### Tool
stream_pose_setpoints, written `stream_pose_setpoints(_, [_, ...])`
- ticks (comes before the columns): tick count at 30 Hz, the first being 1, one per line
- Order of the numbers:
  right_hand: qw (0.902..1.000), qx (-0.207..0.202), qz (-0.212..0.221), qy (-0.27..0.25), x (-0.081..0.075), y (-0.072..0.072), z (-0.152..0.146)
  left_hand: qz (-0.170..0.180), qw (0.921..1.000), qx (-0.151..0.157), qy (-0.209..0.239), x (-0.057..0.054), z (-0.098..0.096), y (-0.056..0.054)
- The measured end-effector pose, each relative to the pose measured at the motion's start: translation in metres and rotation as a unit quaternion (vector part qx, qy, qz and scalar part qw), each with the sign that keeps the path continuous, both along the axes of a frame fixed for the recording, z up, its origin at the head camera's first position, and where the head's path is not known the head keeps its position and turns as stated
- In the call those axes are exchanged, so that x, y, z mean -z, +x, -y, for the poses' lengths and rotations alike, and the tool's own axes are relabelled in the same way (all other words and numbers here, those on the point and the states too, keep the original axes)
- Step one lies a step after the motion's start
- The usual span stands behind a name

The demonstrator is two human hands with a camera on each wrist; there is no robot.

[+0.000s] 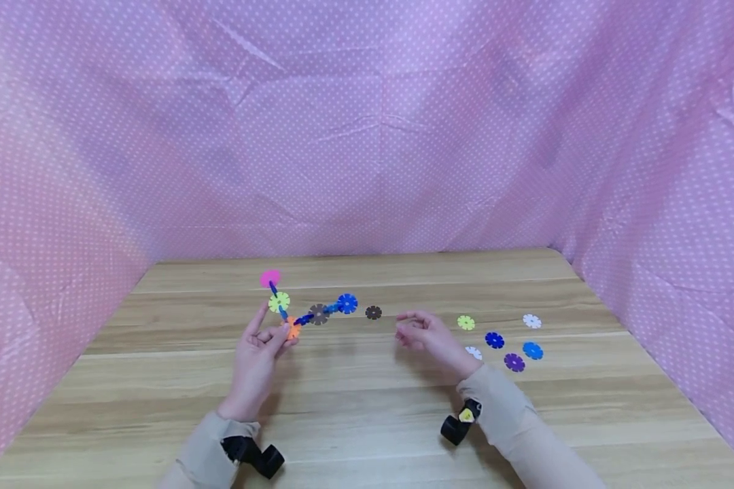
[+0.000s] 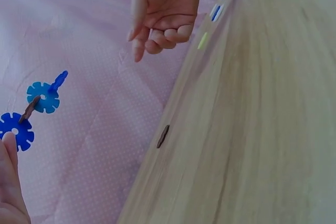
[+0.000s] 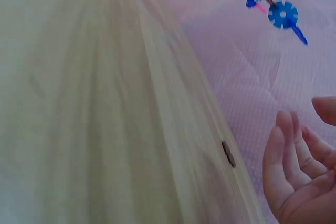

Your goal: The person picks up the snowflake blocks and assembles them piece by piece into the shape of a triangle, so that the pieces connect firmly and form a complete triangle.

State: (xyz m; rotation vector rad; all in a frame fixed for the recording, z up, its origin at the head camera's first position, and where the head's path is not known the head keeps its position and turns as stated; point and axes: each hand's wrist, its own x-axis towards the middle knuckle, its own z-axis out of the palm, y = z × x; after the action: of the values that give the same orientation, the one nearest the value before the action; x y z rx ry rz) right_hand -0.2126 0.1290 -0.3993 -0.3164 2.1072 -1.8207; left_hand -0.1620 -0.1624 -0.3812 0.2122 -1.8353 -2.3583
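My left hand (image 1: pixel 259 353) pinches an orange notched disc (image 1: pixel 292 329) between thumb and fingers. That disc belongs to a bent chain of interlocked snowflake discs held up over the table. One arm of the chain runs through a yellow-green disc (image 1: pixel 278 302) to a pink disc (image 1: pixel 270 278). The other runs right through a grey-brown disc (image 1: pixel 319 314) to a blue disc (image 1: pixel 346 303). My right hand (image 1: pixel 425 336) hovers over the table with loosely bent fingers and nothing in them. A loose dark brown disc (image 1: pixel 374 312) lies between the chain's blue end and this hand.
Several loose discs lie on the right of the wooden table (image 1: pixel 355 428), among them a yellow-green one (image 1: pixel 466 322), a purple one (image 1: pixel 514 363), a light blue one (image 1: pixel 533 350) and a white one (image 1: pixel 532 321). Pink dotted cloth (image 1: pixel 367 136) walls the back and sides.
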Motion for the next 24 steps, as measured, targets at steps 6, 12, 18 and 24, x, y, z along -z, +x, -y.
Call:
stream_pose_setpoints(6, [0.9946, 0.036, -0.025, 0.094, 0.005, -0.022, 0.008, 0.010, 0.9994, -0.029, 0.013, 0.000, 0.006, -0.005])
stream_pose_setpoints(12, [0.9635, -0.022, -0.132, 0.232, 0.009, -0.034, 0.024, 0.019, 0.9987, -0.043, 0.016, -0.001, 0.008, -0.006])
stream_pose_setpoints(18, [0.9262, -0.068, -0.161, 0.334, 0.007, -0.038, 0.039, 0.023, 0.9982, -0.051, 0.021, -0.002, 0.008, -0.006])
stream_pose_setpoints(24, [0.8996, -0.101, -0.166, 0.391, 0.005, -0.040, 0.047, 0.011, 0.9976, -0.053, 0.042, 0.000, 0.007, -0.005])
